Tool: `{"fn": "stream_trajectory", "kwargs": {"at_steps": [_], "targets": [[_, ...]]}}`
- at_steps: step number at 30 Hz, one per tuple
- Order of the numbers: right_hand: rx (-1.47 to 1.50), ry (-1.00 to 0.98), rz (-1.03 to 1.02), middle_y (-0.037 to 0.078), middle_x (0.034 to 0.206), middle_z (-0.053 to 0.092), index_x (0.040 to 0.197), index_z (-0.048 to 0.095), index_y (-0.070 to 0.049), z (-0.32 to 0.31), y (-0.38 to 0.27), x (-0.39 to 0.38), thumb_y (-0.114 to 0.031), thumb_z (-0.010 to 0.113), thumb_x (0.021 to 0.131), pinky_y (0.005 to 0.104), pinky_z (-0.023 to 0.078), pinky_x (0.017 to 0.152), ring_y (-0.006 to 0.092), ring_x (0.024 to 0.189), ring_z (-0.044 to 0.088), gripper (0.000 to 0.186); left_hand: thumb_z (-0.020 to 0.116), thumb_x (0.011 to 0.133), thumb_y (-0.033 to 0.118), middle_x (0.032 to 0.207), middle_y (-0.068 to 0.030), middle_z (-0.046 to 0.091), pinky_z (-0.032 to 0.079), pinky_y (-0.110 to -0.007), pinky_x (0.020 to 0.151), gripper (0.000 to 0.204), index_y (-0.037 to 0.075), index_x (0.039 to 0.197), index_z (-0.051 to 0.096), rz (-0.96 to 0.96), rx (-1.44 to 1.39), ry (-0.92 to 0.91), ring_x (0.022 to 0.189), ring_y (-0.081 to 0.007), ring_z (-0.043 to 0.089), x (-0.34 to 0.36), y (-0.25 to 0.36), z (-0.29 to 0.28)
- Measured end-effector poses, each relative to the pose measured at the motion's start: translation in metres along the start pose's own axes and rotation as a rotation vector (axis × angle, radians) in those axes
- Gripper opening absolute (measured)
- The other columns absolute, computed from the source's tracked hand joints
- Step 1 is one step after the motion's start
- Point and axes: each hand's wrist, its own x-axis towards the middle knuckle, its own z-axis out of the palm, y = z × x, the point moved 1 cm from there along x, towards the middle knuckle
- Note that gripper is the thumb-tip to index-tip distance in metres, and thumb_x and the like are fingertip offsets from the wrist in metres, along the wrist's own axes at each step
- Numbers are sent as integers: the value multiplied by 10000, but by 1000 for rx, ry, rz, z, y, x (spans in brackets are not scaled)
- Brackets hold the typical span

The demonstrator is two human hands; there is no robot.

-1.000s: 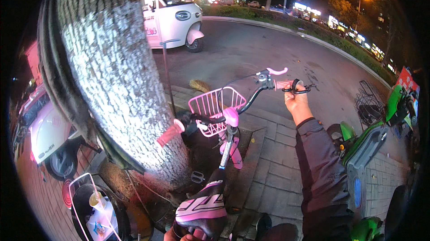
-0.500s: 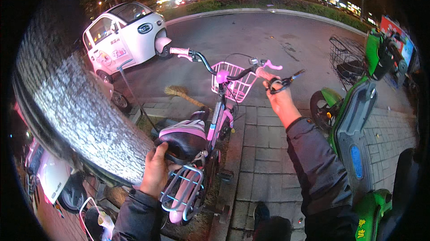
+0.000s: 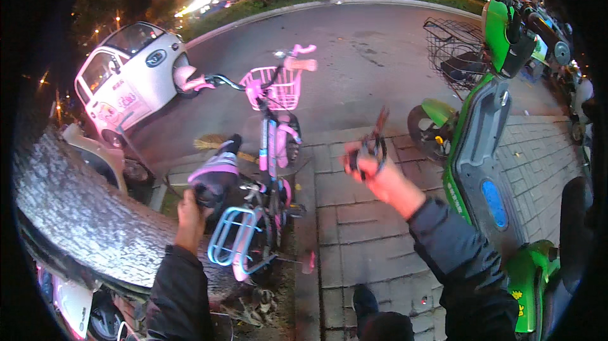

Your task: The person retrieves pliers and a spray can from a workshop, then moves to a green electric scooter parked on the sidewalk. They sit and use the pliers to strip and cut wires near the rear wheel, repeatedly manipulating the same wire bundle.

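Note:
A small pink child's bicycle [image 3: 272, 144] stands before me, with a white-and-pink basket [image 3: 288, 90] and a pale blue rear rack [image 3: 237, 239]. My left hand [image 3: 189, 217] is closed on the back of its black-and-pink saddle [image 3: 215, 173]; whether the saddle is joined to the seat post is hard to see. To the right of the bicycle, apart from its pink right grip [image 3: 301, 64], my right hand [image 3: 377, 176] is closed around a dark tool with looped handles [image 3: 380, 141]. Its exact kind is unclear; one slim end points away from me.
A leaning tree trunk [image 3: 95, 214] is close on my left. On the right stands a green scooter [image 3: 481, 144], with a wire basket [image 3: 456, 52] beyond. A small white car [image 3: 130, 78] is parked at the far left. A broom head [image 3: 212, 142] lies behind the saddle.
My right hand has come away from the right handlebar grip, still holding the dark tool. The bicycle and saddle sit further left in view, and the handlebar has turned. My left hand keeps the saddle.

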Motion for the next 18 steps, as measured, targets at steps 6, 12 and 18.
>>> {"fn": "stream_trajectory", "kwargs": {"at_steps": [6,12,18], "targets": [[96,328,332,73,911,655,1030,606,-62,-92,113,-160,-174,687,836,253,455,627,163,773,618,238,572,943,419,1089,-50,640,497,-326,743,416,74,1175,599,-55,-106,30,942,-184,618,44,-11,-6],[320,553,445,75,904,661,1015,613,-45,-84,194,-226,-202,648,858,296,481,677,178,832,638,225,679,927,283,1007,-21,615,489,-306,859,241,91,1061,621,-120,-192,-150,922,-154,562,36,-5,-10],[-174,350,347,43,790,630,894,627,-30,-41,127,-214,-120,618,852,275,456,640,141,720,596,99,671,892,182,871,-37,592,544,-312,771,148,63,931,592,-189,-394,-7,796,-173,569,49,-5,13]]}}
